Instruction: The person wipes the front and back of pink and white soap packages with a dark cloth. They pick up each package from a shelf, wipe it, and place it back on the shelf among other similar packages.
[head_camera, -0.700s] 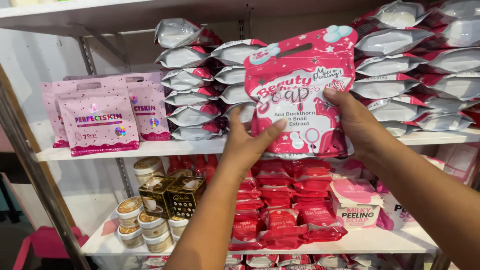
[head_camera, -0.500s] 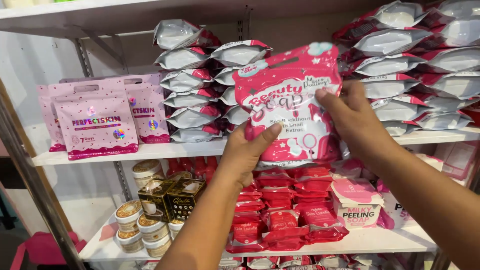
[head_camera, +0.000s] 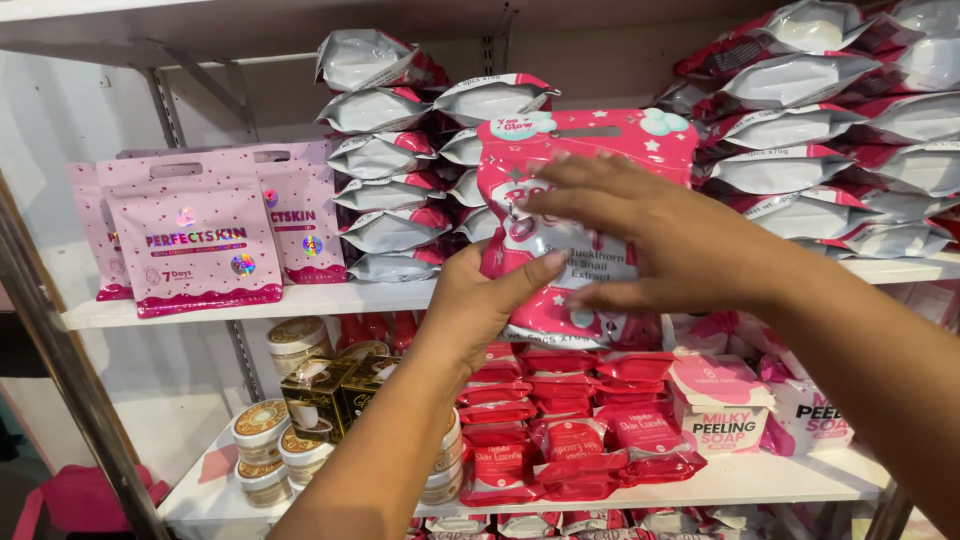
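Observation:
A bright pink soap pouch with a hang slot stands upright in front of the middle shelf, between two stacks of silver-and-red packets. My left hand grips its lower left edge, thumb across the front. My right hand lies flat over the front of the pouch, fingers spread and pointing left, covering most of its print.
Pale pink pouches stand at the shelf's left. Silver packets are stacked at centre and right. Below sit round jars, dark gold boxes, red sachets and white-pink soap boxes. A metal upright runs down the left.
The pouch has come lower and closer to the shelf. My right hand left its right edge and now spreads across its front; my left hand keeps hold of the lower left edge.

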